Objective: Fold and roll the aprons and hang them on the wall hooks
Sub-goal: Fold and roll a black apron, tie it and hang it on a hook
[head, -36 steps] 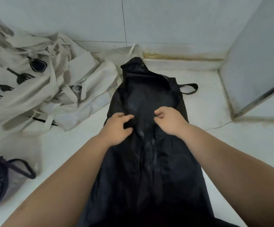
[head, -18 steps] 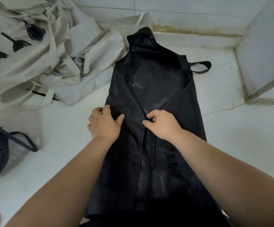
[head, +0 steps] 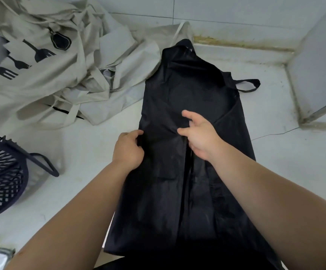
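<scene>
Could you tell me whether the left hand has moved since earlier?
Yes: the left hand slid leftward, from the middle of the black apron to its left edge.

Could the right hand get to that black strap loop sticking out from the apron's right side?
Probably yes. The right hand is over the black apron with fingers spread, and only flat cloth and bare floor lie between it and the strap loop.
</scene>
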